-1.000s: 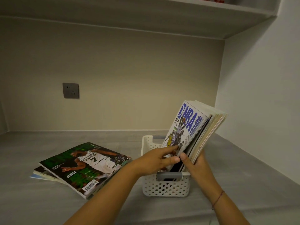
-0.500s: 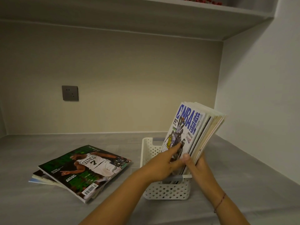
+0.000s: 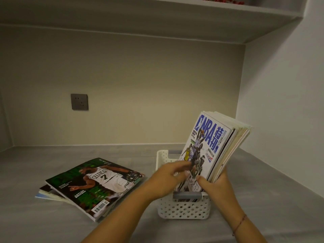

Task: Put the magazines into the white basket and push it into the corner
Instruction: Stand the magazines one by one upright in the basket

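A white perforated basket (image 3: 183,210) stands on the grey counter, right of centre. Several magazines stand in it, leaning to the right, with a blue-titled NBA magazine (image 3: 206,142) at the front. My right hand (image 3: 216,185) grips the lower edge of this bundle, thumb on the front cover. My left hand (image 3: 168,178) is blurred, with its fingertips at the lower left of the NBA cover. To the left, a green Celtics magazine (image 3: 94,184) lies flat on top of two others.
The back wall meets the white side wall in a corner (image 3: 240,130) behind and right of the basket. A grey wall socket (image 3: 79,101) sits on the back wall. A shelf (image 3: 192,16) runs overhead.
The magazine bundle has sunk a little lower into the basket. My left hand has slid along the lower part of the front cover; my right hand keeps its grip.
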### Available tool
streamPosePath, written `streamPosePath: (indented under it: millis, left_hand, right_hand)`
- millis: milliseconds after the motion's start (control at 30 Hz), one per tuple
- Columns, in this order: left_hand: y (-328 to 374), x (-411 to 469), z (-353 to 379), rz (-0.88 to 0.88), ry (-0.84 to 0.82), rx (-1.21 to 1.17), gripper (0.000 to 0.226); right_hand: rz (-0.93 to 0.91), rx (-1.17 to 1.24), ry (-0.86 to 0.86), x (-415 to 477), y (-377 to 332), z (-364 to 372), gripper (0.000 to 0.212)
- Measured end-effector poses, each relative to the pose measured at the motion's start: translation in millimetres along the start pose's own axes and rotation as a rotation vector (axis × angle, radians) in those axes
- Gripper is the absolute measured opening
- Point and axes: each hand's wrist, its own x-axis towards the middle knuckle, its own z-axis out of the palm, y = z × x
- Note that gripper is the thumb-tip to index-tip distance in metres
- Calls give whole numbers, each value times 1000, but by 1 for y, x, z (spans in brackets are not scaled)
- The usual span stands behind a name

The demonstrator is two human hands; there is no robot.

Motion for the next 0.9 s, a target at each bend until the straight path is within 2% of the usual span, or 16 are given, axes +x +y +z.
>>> streamPosePath:
  millis: [100,167,200,267,300,367,433,633,833,900]
  left_hand:
    - [-33,-9,-30,-112,474,104,37]
    - [-66,-25,-56,-289,734,225,41]
    - [-85,-35,-71,-458,803,360,49]
    - [-123,-59,-97,-875,796,615,79]
    - [-138,-70,-108,-1040,771,635,95]
    - [-158,-87,-124,-1194,798,524,116]
    - [-165,-93,-134,-1218,849,414,122]
    - [-162,-93,-145,-1154,950,252,115]
    - [-163,-110,-162,-1170,969,212,96]
    - [-163,-119,-166,-1158,934,192,83]
  right_hand:
    - [43,-2,-17,-1,0,-1,59]
    - [64,-4,-13,-1,-1,-1,55]
    - [68,-5,-11,-1,-1,-1,54]
    - [67,1,-8,-2,-2,0,55]
    - [66,4,-8,-2,-2,0,55]
    - [64,7,-11,-2,-2,1,55]
    - [57,13,-5,-2,-3,1,56]
    - [65,15,-16,-2,-3,0,55]
    - [66,13,-32,-2,-3,-1,49]
    - [65,21,-31,-3,-4,-1,49]
